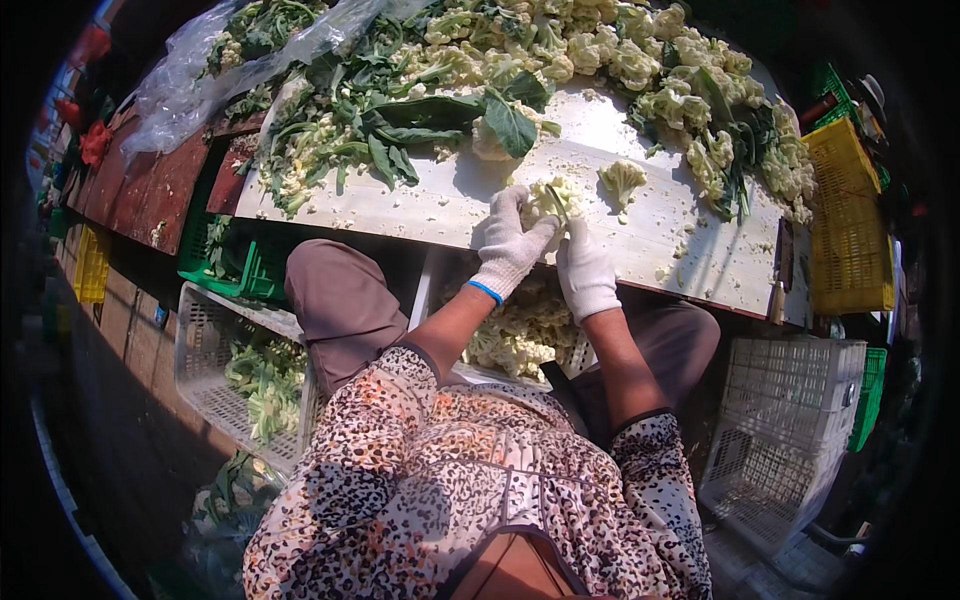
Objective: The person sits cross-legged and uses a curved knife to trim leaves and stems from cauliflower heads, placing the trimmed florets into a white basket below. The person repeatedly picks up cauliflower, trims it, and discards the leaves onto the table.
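My left hand [516,238], in a white knitted glove, grips a piece of cauliflower [553,199] above the near edge of the white table [442,214]. In my right hand [583,262], gloved too, is a small knife [556,201]; its curved dark blade lies against the cauliflower, and its handle is hidden by my fingers. A loose cauliflower floret [622,180] lies on the table to the right of my hands. Just beyond my left hand sits a cauliflower head [491,142], partly covered by a green leaf [510,124].
Cauliflower pieces [592,49] are heaped at the back, with leafy trimmings [315,142] at the left. Below the table edge, between my knees, a crate holds cauliflower [517,337]. A white crate [240,375] with trimmings stands left; stacked crates [787,405] and a yellow crate [847,217] stand right.
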### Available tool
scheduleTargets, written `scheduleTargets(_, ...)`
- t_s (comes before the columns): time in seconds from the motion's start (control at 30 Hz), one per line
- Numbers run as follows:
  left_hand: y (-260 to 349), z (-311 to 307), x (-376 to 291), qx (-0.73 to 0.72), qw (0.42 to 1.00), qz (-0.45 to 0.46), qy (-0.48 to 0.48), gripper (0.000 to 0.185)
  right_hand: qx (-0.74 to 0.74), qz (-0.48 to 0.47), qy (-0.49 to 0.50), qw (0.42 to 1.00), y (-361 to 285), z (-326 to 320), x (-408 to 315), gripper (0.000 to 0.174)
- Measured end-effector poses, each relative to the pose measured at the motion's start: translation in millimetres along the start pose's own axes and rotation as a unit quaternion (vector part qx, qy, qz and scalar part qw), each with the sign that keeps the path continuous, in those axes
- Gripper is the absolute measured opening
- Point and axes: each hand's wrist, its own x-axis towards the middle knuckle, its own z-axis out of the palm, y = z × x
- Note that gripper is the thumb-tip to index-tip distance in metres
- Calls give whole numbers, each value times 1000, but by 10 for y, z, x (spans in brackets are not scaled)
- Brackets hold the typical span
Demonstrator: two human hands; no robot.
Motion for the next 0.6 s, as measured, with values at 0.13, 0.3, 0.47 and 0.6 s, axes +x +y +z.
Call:
scheduleTargets(0.13, 114, -33, 5, 37, 999, 0, 13, 62, -34, 72, -71, 994, -161, -101, 64, 38)
scheduleTargets(0.3, 215, -54, -16, 37, 999, -9, -1, 71, -64, 149, -173, 971, -281, -168, 143, 43)
scheduleTargets(0.47, 415, 107, 22, 125, 992, 18, -8, 89, -111, 26, 129, 985, 291, 553, 71, 53)
scheduleTargets(0.6, 327, 116, 102, 197, 978, -15, -63, 90, 27, 159, -154, 975, -61, 72, 43, 58)
